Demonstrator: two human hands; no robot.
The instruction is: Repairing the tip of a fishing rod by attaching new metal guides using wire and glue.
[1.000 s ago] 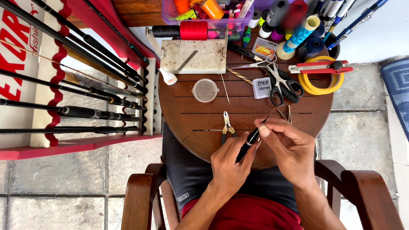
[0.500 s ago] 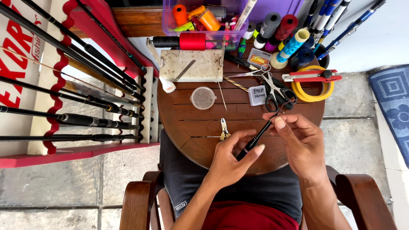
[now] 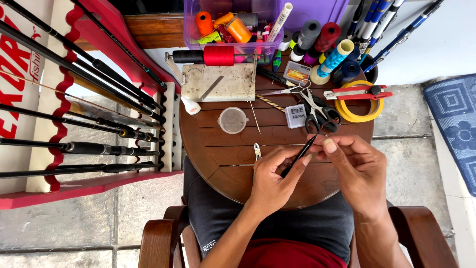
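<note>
both hands (image 3: 317, 166) pinching slim blk rod tip (image 3: 299, 157)

I see a round slatted wooden table (image 3: 233, 164) filling the middle of the frame. On it, toward the upper part, lie a pale rectangular block (image 3: 218, 82), a small clear round lid (image 3: 232, 120), black-handled scissors (image 3: 317, 111), a yellow tape ring (image 3: 359, 101), a red utility knife (image 3: 357, 93) and small nippers (image 3: 257, 151) near centre.

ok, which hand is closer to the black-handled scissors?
Right. The right hand sits just below the black-handled scissors, fingertips almost at the handles; the left hand is lower and further left.
</note>
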